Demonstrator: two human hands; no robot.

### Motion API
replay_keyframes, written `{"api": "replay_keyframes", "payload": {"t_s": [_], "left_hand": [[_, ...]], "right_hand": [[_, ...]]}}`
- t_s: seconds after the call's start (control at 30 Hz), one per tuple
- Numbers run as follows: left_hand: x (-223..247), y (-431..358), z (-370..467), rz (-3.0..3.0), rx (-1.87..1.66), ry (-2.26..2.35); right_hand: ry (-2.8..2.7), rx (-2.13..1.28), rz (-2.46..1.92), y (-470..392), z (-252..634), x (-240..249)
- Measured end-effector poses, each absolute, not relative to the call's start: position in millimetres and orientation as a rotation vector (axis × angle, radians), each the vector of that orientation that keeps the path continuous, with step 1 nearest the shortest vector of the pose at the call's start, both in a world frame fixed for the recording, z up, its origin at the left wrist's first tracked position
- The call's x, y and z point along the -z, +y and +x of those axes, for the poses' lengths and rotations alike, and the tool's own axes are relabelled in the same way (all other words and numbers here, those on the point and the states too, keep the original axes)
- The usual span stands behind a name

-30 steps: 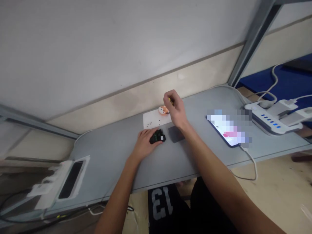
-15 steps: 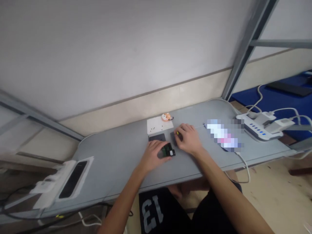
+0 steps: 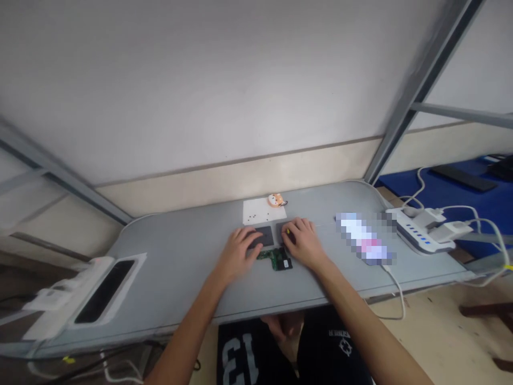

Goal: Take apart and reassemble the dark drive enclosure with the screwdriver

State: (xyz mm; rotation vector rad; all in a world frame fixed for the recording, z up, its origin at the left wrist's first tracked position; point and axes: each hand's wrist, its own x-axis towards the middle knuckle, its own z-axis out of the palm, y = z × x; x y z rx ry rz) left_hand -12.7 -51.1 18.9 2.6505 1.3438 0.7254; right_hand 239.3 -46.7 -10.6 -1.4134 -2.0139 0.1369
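Observation:
A green circuit board with a black part lies on the grey table, just in front of both hands. My left hand has its fingers on a dark flat rectangular piece, thumb and fingers at its left edge. Close to the right of that piece, my right hand is closed round something dark with a yellow tip, over a second dark piece. White paper behind the hands bears several tiny dark bits and an orange-and-white animal-faced object.
A lit, pixelated phone lies at the right, beside a white power strip with plugs and cables. At the left a black phone-like slab rests on white material. The wall borders the table's back.
My left hand has let go of the circuit board, which now lies on the table, and has moved to the dark flat piece. The camera view has shifted slightly.

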Motion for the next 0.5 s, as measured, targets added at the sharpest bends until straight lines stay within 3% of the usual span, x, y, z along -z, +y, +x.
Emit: {"api": "replay_keyframes", "payload": {"t_s": [0.5], "left_hand": [[18.2,-35.9,-53.6,2.424,-0.853,1.403]], "right_hand": [[-1.965,-0.197,-1.381,-52.3,239.8,8.0]]}}
